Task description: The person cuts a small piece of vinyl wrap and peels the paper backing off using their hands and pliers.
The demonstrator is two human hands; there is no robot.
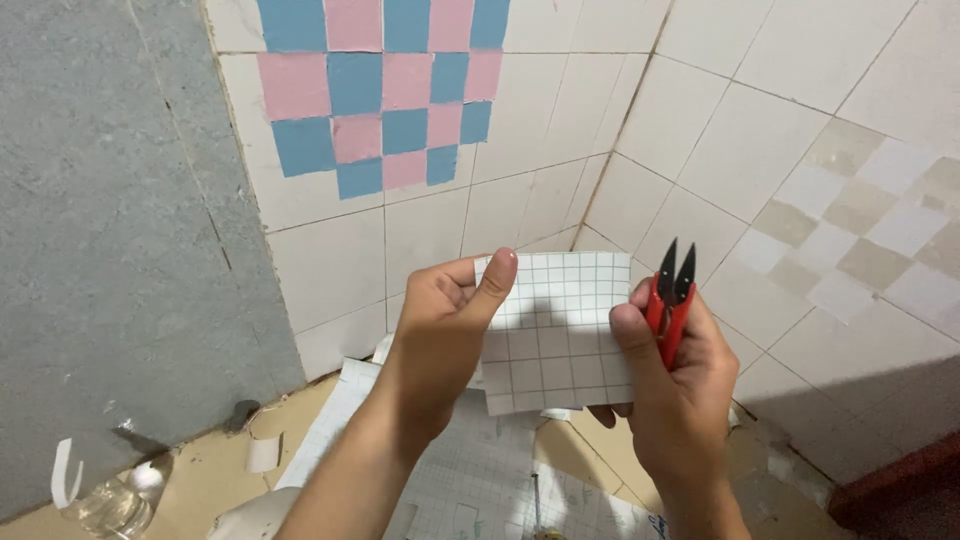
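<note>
A white square sheet with a printed grid (560, 330) is held up in front of a tiled wall corner. My left hand (445, 335) pinches its left edge, thumb on the front. My right hand (675, 385) grips the sheet's right edge and also holds small red-handled snips (672, 300) with black blades pointing up, slightly apart.
Pink and blue square stickers (385, 95) form a checker pattern on the white wall tiles. Beige squares (870, 225) cover tiles on the right wall. A larger gridded sheet (460, 480) lies on the floor below. A clear bottle (115, 505) sits at lower left by a grey wall (100, 250).
</note>
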